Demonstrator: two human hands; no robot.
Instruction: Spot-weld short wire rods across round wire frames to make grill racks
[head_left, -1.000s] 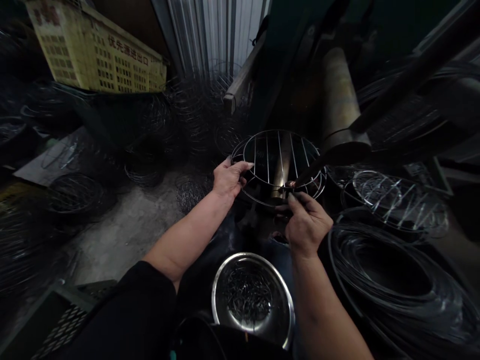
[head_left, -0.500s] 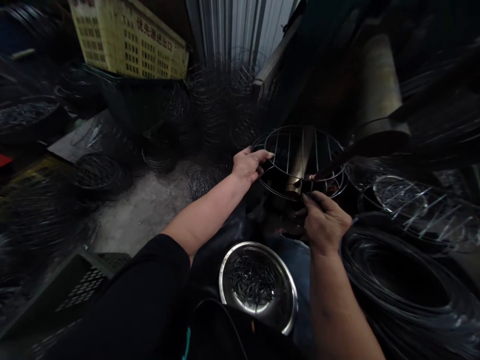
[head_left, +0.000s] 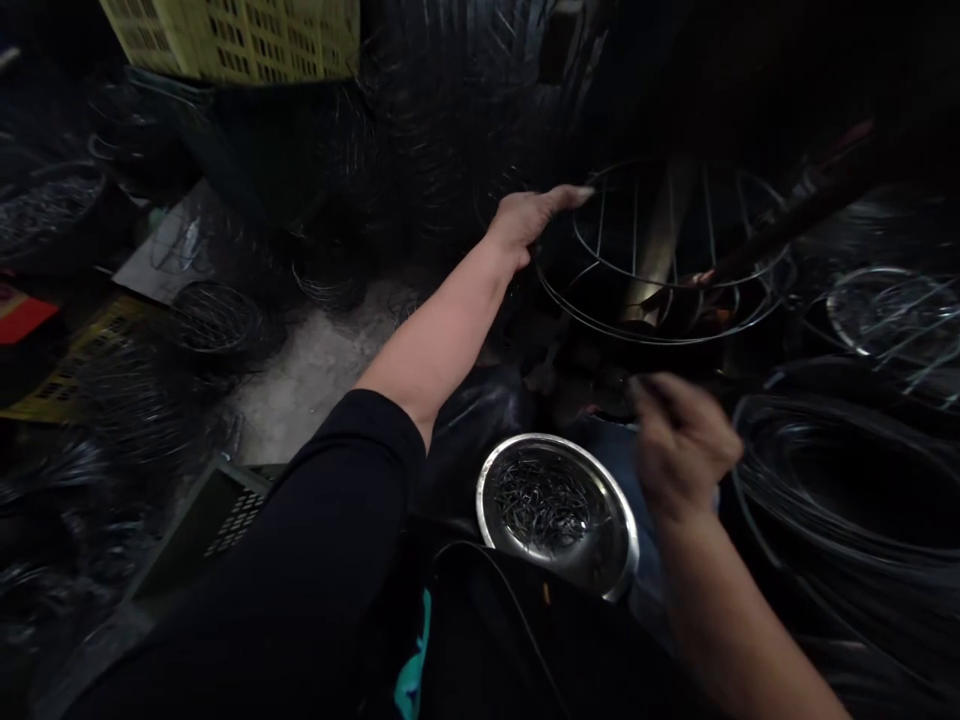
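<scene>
My left hand (head_left: 529, 222) grips the left side of a round wire rack (head_left: 667, 341), thumb over the upper ring. The rack has two rings joined by wires, with parallel bars across the top. A brass-coloured post (head_left: 654, 262) and the tip of a dark rod (head_left: 780, 232) show among its wires. Below the rack and apart from it is my right hand (head_left: 686, 440), blurred, with its fingers curled closed; anything inside them is hidden. Near my lap sits a steel bowl (head_left: 491, 462) holding many short dark metal pieces (head_left: 536, 505).
A large coil of dark wire (head_left: 780, 470) lies at the right, below more wire racks (head_left: 900, 310). Yellow crate (head_left: 300, 40) stands on a dark green bin (head_left: 225, 150) at upper left. A green crate (head_left: 225, 520) and wire pieces fill the lower left.
My right hand has come away from the rack's front edge and now sits lower. My left hand keeps hold of the rack. The view has tilted down and shifted left.
</scene>
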